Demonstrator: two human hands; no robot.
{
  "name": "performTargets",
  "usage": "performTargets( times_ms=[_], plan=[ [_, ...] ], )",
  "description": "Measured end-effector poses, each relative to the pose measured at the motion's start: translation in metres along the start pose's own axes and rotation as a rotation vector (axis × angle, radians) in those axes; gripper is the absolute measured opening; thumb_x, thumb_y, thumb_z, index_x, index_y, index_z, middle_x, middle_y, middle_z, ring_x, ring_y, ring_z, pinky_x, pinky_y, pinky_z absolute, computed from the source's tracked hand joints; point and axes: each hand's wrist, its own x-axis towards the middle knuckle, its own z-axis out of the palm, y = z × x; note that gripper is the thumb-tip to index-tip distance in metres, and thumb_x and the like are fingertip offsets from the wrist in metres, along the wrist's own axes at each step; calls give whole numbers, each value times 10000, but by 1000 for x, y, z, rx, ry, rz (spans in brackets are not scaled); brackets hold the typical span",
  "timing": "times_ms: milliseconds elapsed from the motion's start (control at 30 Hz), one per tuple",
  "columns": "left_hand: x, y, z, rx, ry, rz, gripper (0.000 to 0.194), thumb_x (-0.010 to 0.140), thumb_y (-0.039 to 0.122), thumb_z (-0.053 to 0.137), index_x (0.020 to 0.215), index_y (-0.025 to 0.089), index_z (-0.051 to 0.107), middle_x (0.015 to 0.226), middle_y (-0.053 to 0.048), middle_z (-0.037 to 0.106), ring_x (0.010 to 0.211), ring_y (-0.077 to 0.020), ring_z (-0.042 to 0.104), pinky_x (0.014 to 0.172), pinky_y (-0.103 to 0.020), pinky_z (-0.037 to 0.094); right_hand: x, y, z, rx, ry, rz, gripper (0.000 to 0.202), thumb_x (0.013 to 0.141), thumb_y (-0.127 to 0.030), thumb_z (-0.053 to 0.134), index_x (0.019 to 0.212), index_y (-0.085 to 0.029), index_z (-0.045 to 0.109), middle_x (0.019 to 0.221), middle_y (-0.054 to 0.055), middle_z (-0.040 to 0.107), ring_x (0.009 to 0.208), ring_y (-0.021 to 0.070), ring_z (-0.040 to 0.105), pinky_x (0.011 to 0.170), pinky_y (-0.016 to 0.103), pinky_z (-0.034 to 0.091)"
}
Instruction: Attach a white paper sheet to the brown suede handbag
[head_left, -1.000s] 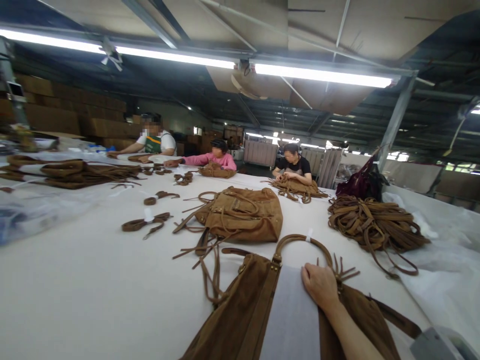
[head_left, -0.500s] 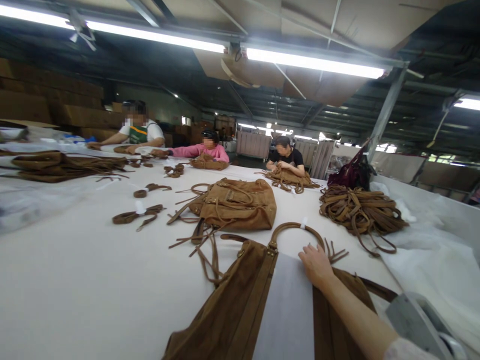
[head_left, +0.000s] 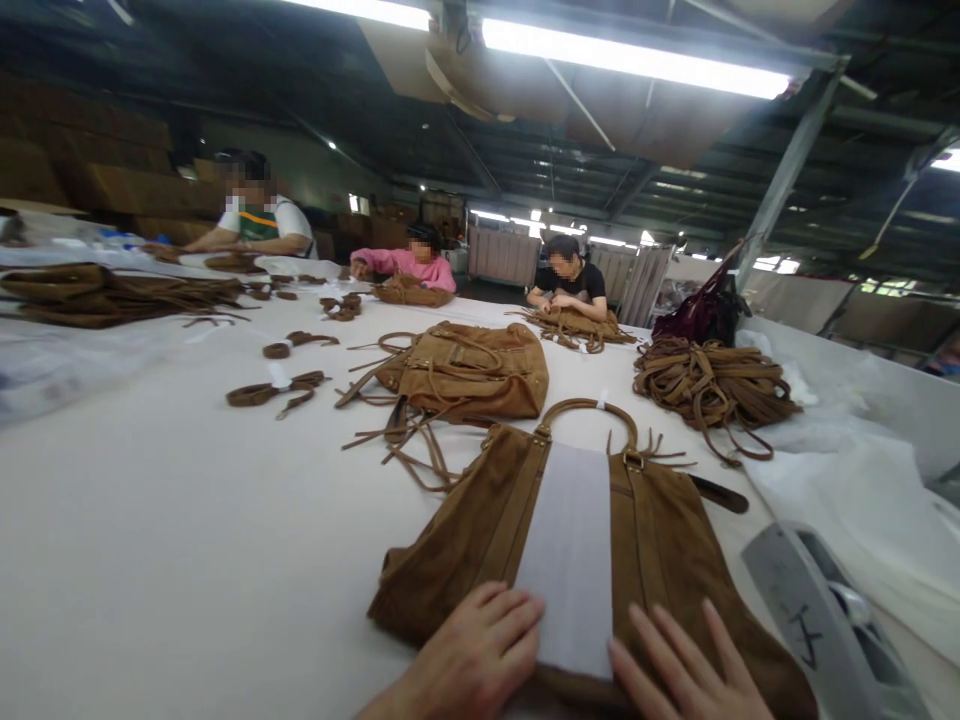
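Head view of a long white worktable (head_left: 150,560), read left to right. At far left lies a pile of brown suede pieces and straps (head_left: 112,293), with loose brown strap loops banded in white (head_left: 274,390) nearer the middle. Behind them a person in a white and green top (head_left: 259,225), a person in a pink top (head_left: 409,265) and a person in a black top (head_left: 570,285) sit along the far edge.

At centre rests a finished tan suede handbag with fringe (head_left: 465,372). In front of it, closest to the camera, lies the flat tan suede tote bag with a round handle (head_left: 465,530), its handle pointing away and a strip of white paper (head_left: 570,550) laid lengthwise down its middle.

The left hand (head_left: 469,660) lies open and flat, fingers spread on the bag's near edge, fingertips touching the left border of the paper; it grasps nothing. The right hand (head_left: 686,675) is likewise open and flat, fingers splayed on the suede just right of the paper, holding nothing.

To the right sit a heap of brown leather straps (head_left: 709,385), a dark maroon bag (head_left: 701,315), crumpled white wrapping material (head_left: 862,470) and a grey plastic object (head_left: 817,610) at the table edge.
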Motion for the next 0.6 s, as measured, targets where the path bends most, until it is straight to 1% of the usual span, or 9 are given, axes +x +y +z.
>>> performTargets(
  times_ms=[33, 100, 167, 267, 333, 367, 400, 533, 600],
  plan=[
    [9, -6, 10, 6, -8, -29, 212, 942, 174, 448, 1105, 182, 582, 1247, -65, 625, 1119, -224, 551, 994, -394, 401, 10, 14, 6, 8, -36, 6, 574, 849, -133, 408, 1392, -316, 450, 1296, 63, 620, 1122, 309, 602, 988, 611, 398],
    [26, -17, 28, 25, -22, -82, 180, 923, 151, 489, 1077, 177, 578, 1218, -66, 627, 1109, -223, 550, 981, -384, 404, 29, 40, 16, 14, -124, 95, 660, 785, -66, 410, 1419, -249, 416, 1348, 94, 577, 1175, 298, 570, 978, 579, 434],
    [37, -24, 39, 34, -22, -105, 174, 911, 160, 529, 1080, 177, 569, 1218, -62, 618, 1113, -223, 543, 982, -379, 398, 39, 52, 22, 36, -152, 106, 656, 759, -83, 433, 1402, -215, 439, 1356, 79, 574, 1172, 268, 574, 953, 503, 489],
    [39, -27, 44, 22, 5, -93, 158, 936, 186, 501, 1083, 192, 559, 1248, -48, 598, 1126, -211, 532, 1001, -378, 374, 34, 43, 29, 28, -53, -97, 550, 794, -225, 456, 1336, -154, 517, 1306, 64, 616, 1118, 242, 608, 856, 410, 557],
    [36, -26, 43, 13, 16, -66, 161, 953, 200, 471, 1088, 206, 559, 1272, -53, 584, 1139, -214, 526, 1005, -389, 364, 21, 30, 33, -37, 44, -226, 511, 826, -286, 471, 1319, -169, 537, 1217, 70, 672, 1074, 249, 636, 786, 405, 572],
    [34, -25, 42, 12, 17, -53, 174, 956, 207, 464, 1103, 212, 557, 1284, -61, 577, 1149, -221, 520, 1006, -399, 359, 15, 25, 35, -69, 79, -256, 499, 842, -302, 480, 1326, -193, 532, 1189, 74, 686, 1073, 256, 639, 767, 411, 573],
    [33, -24, 41, 11, 20, -44, 185, 959, 210, 461, 1118, 218, 556, 1294, -67, 570, 1159, -227, 513, 1010, -407, 352, 9, 20, 37, -91, 100, -255, 486, 857, -311, 488, 1334, -222, 525, 1181, 77, 689, 1083, 260, 637, 757, 413, 574],
    [34, -20, 31, -61, 8, -74, 209, 930, 194, 514, 1129, 243, 555, 1288, -42, 562, 1177, -227, 485, 1021, -399, 342, -4, 13, 47, -67, 124, -107, 399, 899, -320, 484, 1287, -272, 567, 1169, 121, 687, 1129, 252, 620, 781, 409, 583],
    [35, -18, 24, -118, -11, -122, 249, 871, 199, 597, 1111, 256, 563, 1240, -25, 564, 1157, -234, 476, 999, -390, 361, -6, 14, 50, -56, 141, -118, 373, 910, -302, 466, 1262, -269, 588, 1128, 126, 703, 1116, 244, 630, 782, 396, 592]
  ],
)
